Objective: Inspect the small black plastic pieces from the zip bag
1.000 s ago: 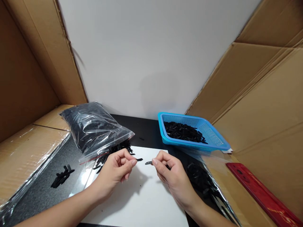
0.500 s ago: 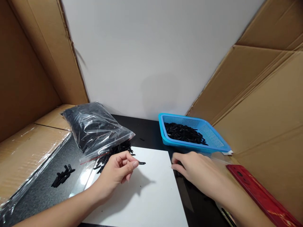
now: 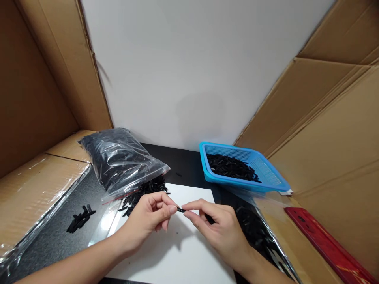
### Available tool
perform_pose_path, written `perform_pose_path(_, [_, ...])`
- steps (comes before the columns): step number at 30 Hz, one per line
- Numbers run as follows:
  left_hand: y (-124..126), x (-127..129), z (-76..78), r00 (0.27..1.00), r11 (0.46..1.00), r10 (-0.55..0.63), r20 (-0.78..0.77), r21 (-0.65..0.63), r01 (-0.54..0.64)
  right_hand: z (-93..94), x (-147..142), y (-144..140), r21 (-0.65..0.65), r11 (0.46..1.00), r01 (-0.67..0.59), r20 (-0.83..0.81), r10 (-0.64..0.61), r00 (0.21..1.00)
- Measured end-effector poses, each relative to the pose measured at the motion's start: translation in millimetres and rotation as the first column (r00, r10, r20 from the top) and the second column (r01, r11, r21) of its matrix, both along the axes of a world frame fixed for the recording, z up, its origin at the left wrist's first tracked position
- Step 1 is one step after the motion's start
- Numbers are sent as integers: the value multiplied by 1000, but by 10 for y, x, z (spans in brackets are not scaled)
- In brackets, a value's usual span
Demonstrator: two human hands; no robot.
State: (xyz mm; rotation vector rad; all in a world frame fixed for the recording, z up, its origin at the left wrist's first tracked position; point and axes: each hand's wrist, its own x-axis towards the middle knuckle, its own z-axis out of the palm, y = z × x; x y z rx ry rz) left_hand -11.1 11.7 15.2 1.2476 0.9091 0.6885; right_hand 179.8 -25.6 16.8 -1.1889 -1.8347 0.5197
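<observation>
A small, narrow black plastic piece [image 3: 180, 210] with tiny holes is pinched between both hands, above a white sheet [image 3: 189, 244]. My left hand [image 3: 152, 213] holds its left end between thumb and forefinger, with the other fingers curled. At the right end, the thumb and forefinger of my right hand [image 3: 217, 225] close on it. Just behind my left hand lies a loose pile of similar black pieces [image 3: 143, 191], partly hidden by that hand.
A clear zip bag [image 3: 118, 157] full of black pieces lies back left. Nearer, a small black cluster [image 3: 79, 219] rests on the grey surface. A blue basket [image 3: 244, 179] holds black pieces back right. A red object [image 3: 325, 240] lies far right. Cardboard walls [image 3: 334, 114] flank the table.
My right hand has come left from the sheet's right edge and now grips the black piece's right end. My left hand keeps its pinch, nearly in place.
</observation>
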Motion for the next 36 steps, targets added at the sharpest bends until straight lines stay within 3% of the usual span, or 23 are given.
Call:
perform_pose_path(2, [39,-31,-8,996,996,-37,-76,79,43,15,2,6,-55,998,-11,-47,8,999])
perform_pose_path(4, [110,-76,-47,972,946,-44,-232,303,115,39,3,12,-141,990,4,-111,-20,994])
perform_pose_path(5, [153,-100,-80,944,872,-7,-331,459,168,54,4,15,-188,982,13,-150,-42,988])
perform_pose_path(7, [234,-146,-163,876,656,94,-474,691,304,83,9,25,-276,961,19,-237,-87,968])
perform_pose_path(9, [290,-174,-244,790,475,144,-596,742,473,107,14,33,-348,938,3,-319,-121,940])
perform_pose_path(10, [305,-179,-274,751,412,169,-639,738,535,114,16,35,-379,925,-12,-356,-134,925])
perform_pose_path(12, [313,-175,-302,689,339,204,-696,710,617,115,16,36,-433,900,-54,-427,-151,892])
perform_pose_path(20, [288,-126,-264,605,266,307,-735,676,687,92,-28,28,-520,810,-269,-677,-199,709])
perform_pose_path(26, [282,-85,-292,618,175,333,-712,691,702,108,-47,29,-527,801,-284,-704,-224,674])
perform_pose_path(29, [296,-75,-271,685,170,305,-662,745,645,86,-51,23,-535,794,-288,-699,-225,679])
perform_pose_path(32, [310,-90,-218,798,158,297,-524,851,501,58,-58,25,-542,791,-284,-686,-221,693])
perform_pose_path(34, [296,-99,-172,864,214,271,-424,902,376,39,-67,30,-544,792,-277,-676,-218,704])
perform_pose_path(36, [251,-93,-125,910,374,216,-354,891,258,17,-78,34,-546,796,-263,-660,-215,720])
